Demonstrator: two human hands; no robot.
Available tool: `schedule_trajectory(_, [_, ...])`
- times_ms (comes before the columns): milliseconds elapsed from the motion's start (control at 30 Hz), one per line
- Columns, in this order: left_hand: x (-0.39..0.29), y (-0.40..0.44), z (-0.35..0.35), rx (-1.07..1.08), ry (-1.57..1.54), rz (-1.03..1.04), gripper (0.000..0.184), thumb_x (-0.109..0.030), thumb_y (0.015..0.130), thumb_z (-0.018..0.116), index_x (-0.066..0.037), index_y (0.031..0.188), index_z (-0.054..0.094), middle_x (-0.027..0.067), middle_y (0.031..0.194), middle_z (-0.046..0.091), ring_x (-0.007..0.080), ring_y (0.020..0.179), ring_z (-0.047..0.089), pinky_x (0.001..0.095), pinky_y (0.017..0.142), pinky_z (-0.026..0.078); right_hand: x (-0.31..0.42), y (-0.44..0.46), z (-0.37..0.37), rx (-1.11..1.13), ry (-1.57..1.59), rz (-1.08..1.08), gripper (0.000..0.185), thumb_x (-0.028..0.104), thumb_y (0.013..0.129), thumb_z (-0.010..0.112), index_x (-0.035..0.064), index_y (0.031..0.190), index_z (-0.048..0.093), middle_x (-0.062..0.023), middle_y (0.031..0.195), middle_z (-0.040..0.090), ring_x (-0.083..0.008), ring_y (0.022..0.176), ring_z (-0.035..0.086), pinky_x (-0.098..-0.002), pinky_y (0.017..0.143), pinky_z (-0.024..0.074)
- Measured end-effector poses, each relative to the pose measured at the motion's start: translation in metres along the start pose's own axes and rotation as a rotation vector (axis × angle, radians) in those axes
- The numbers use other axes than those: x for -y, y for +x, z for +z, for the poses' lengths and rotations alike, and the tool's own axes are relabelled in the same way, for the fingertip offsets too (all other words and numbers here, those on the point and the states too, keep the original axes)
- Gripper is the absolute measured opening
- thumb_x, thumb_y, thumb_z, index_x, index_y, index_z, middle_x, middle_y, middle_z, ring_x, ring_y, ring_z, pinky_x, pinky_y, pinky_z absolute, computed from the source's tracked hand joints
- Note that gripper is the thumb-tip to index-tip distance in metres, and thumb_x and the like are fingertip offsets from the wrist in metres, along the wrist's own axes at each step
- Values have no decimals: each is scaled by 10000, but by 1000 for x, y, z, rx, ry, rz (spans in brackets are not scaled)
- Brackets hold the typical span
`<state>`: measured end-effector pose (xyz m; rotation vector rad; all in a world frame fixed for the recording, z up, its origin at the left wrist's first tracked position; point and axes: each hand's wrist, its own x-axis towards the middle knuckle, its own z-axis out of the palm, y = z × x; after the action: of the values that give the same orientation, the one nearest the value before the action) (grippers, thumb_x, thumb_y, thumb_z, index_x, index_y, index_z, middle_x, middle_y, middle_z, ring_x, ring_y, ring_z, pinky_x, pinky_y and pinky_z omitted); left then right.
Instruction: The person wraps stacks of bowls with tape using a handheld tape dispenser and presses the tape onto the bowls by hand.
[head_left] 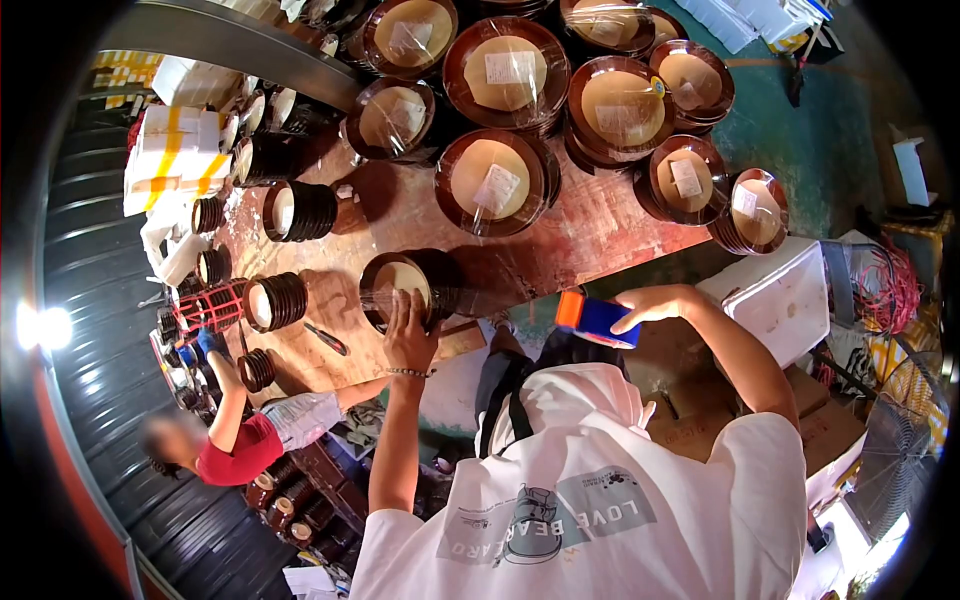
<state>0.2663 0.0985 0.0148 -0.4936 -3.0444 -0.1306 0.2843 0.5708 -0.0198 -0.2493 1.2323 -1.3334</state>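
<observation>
My left hand (408, 338), with a beaded bracelet at the wrist, lies palm down on a stack of brown plates (385, 278) near the table's front edge. Its fingers are stretched over the round tan cardboard on the top plate. Off to the right, past the table edge, my right hand (650, 303) is closed around a blue and orange tape dispenser (600, 320). A faint, shiny clear strip (468, 300) shows to the right of the plates; where it ends I cannot make out.
Several wrapped plate stacks (508, 75) fill the back of the wooden table (560, 240). A dark-handled tool (327, 340) and more stacks (275, 302) lie left. A person in red (240, 450) works at the left. A white foam box (780, 305) and cardboard boxes (690, 420) stand right.
</observation>
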Motion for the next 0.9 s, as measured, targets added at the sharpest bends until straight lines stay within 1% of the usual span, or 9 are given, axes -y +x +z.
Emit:
schedule_trajectory(67, [-2,-2,0,25,-11,-4,792,-268,742,866,-57,1439,556,271,1439,556,399,1322,567,440,1068,497,6,-10,-1,-7,231,3,540,395,923,744,-10,1247,598,-58,1041,683,-134,912,640,-337,857,535])
schedule_trajectory(133, [-3,-3,1,17,-5,-42,804,-269,739,868,-64,1448,551,248,1455,552,392,1335,557,436,1077,491,20,-18,-7,-124,11,33,464,359,961,693,-3,1238,605,-88,1044,721,-151,940,669,-326,823,538])
schedule_trajectory(267, [-5,-2,1,40,14,-30,803,-252,750,859,-71,1464,540,254,1476,530,386,1355,540,430,1074,492,44,-11,-5,-427,-416,-30,608,467,920,695,11,1317,624,-160,1153,720,-254,1038,679,-389,877,524])
schedule_trajectory(300, [-5,-1,1,43,15,-25,803,-252,750,859,-71,1464,540,254,1476,530,386,1355,540,430,1074,492,30,8,-8,-508,-519,-68,592,499,895,694,-7,1202,682,-225,1103,727,-335,1011,700,-441,864,532])
schedule_trajectory(467, [-7,0,-2,65,36,-35,787,-278,776,843,-67,1468,533,263,1473,528,382,1358,539,422,1072,494,16,93,-4,-657,-663,59,600,534,802,721,-44,960,732,-262,891,724,-431,844,710,-492,793,556])
schedule_trajectory(633, [-1,2,-1,65,17,-29,766,-301,778,844,-65,1448,556,270,1450,547,391,1330,562,423,1054,507,37,146,9,-739,-628,127,586,499,781,762,-82,851,748,-269,793,719,-422,781,727,-479,745,576])
schedule_trajectory(800, [12,3,-4,46,-11,-68,732,-315,768,855,-81,1411,598,248,1427,577,384,1261,616,425,998,543,45,181,9,-689,-552,146,629,518,800,776,-105,881,739,-296,838,712,-447,828,719,-490,779,571])
schedule_trajectory(867, [24,4,-8,126,-53,-162,660,-337,753,866,-82,1327,661,186,1265,687,355,1106,693,425,871,587,48,197,11,-723,-633,89,629,521,800,774,-103,876,739,-300,854,712,-448,842,719,-492,781,568])
schedule_trajectory(900, [32,7,-12,190,-60,-203,591,-365,739,876,-78,1228,711,120,1047,736,330,909,726,426,741,592,52,203,13,-723,-645,54,627,519,799,774,-98,903,740,-305,869,710,-446,855,718,-492,783,566])
